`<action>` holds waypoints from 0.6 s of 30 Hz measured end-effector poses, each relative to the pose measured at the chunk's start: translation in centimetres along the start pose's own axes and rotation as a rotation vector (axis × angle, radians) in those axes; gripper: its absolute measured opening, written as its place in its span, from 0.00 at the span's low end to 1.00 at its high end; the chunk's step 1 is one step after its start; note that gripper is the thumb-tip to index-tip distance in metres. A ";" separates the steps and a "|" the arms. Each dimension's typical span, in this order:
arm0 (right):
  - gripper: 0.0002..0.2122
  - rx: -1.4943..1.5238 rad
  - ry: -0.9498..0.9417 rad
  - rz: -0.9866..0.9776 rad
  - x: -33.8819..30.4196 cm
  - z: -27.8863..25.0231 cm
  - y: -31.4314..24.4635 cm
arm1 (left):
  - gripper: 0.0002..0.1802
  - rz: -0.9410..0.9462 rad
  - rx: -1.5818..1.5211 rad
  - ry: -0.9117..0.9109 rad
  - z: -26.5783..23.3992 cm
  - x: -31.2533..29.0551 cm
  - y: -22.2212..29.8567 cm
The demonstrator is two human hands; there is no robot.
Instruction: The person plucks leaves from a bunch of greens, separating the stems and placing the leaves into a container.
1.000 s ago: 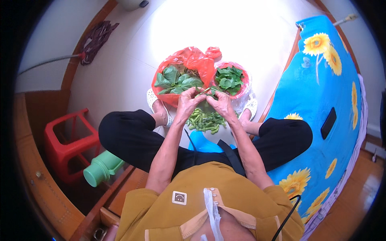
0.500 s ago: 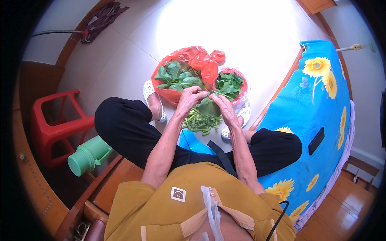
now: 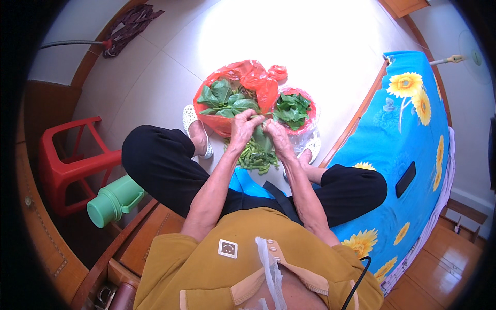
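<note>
My left hand (image 3: pixel 243 130) and my right hand (image 3: pixel 277 135) are close together above the floor, both with fingers pinched. Between them they grip a green leafy stem, mostly hidden by the fingers, and its broad leaf (image 3: pixel 262 139) hangs below. Just beyond my left hand lies an open red plastic bag (image 3: pixel 212 122) with large-leaved greens (image 3: pixel 223 92) in it. Beside my right hand stands a smaller plastic-lined container (image 3: pixel 310 123) filled with picked leaves (image 3: pixel 293 109). Under my hands, a pile of cut green stems (image 3: pixel 257 158) rests on the floor between my feet.
A red plastic stool (image 3: pixel 72 168) and a green thermos flask (image 3: pixel 114 200) are at the left. To the right, a blue sunflower-print cloth (image 3: pixel 369 137) covers a bed-like surface, with a black phone (image 3: pixel 405 180) on it. A mop head (image 3: pixel 129 28) lies at the far left.
My right hand has moved left, closer to my left hand. The thin stem that stretched between the fingers and out to the right no longer shows there.
</note>
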State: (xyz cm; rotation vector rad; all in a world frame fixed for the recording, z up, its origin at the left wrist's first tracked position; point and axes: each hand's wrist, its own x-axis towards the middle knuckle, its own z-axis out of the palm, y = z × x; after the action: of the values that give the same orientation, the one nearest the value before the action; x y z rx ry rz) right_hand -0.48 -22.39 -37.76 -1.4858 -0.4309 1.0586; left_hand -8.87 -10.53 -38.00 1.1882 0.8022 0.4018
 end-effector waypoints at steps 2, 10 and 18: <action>0.07 0.010 0.016 0.110 -1.4 1.8 -1.0 | 0.07 -0.093 -0.178 0.027 -0.7 0.3 0.4; 0.10 0.123 -0.012 0.168 -0.7 1.9 -1.7 | 0.06 0.009 0.016 -0.016 -0.5 0.1 0.8; 0.06 0.232 0.017 0.069 0.3 2.7 0.6 | 0.05 -0.165 -0.199 0.008 0.1 -0.3 1.2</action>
State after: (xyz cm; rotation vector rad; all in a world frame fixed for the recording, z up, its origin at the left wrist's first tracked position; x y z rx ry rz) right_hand -2.67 -20.76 -38.14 -1.3092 -0.2370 1.1103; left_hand -8.81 -10.37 -36.80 0.9285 0.8406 0.3423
